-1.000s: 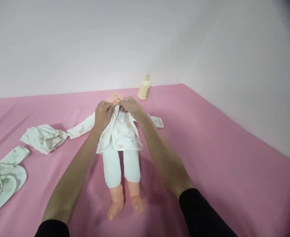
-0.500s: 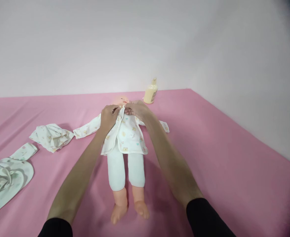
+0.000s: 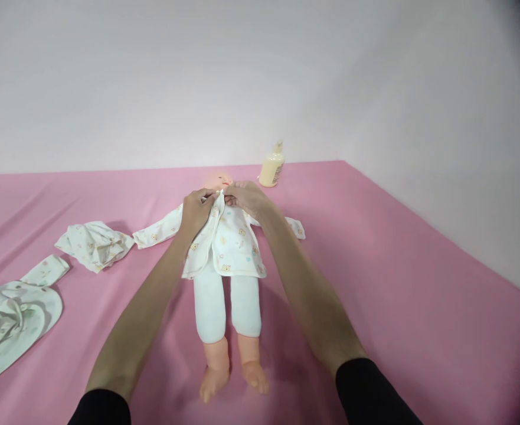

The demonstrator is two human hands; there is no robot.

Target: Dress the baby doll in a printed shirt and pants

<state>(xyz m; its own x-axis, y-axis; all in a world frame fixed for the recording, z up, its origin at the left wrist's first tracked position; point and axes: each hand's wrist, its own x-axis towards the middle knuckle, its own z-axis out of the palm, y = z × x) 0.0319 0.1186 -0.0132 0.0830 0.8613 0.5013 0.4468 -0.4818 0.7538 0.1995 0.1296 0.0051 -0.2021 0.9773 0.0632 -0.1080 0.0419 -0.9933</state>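
A baby doll (image 3: 215, 363) lies on its back, feet toward me, its head partly hidden behind my hands. It wears a white printed jacket (image 3: 237, 245) with sleeves spread out to both sides, above white leg coverings. At the collar, my left hand (image 3: 196, 209) pinches the jacket's left front edge. Close beside it, my right hand (image 3: 247, 198) has its fingers closed on the other side of the collar. The front edges meet near the neck and part toward the hem.
A pink sheet (image 3: 375, 283) covers the surface, with a pale wall behind. A pale yellow pump bottle (image 3: 271, 170) stands beyond the doll. To the left lie a crumpled printed cloth (image 3: 95, 245) and a white printed garment (image 3: 25, 321).
Both hands stay at the collar with only slight finger movement. The whole view has shifted a little; the doll and cloths lie as before.
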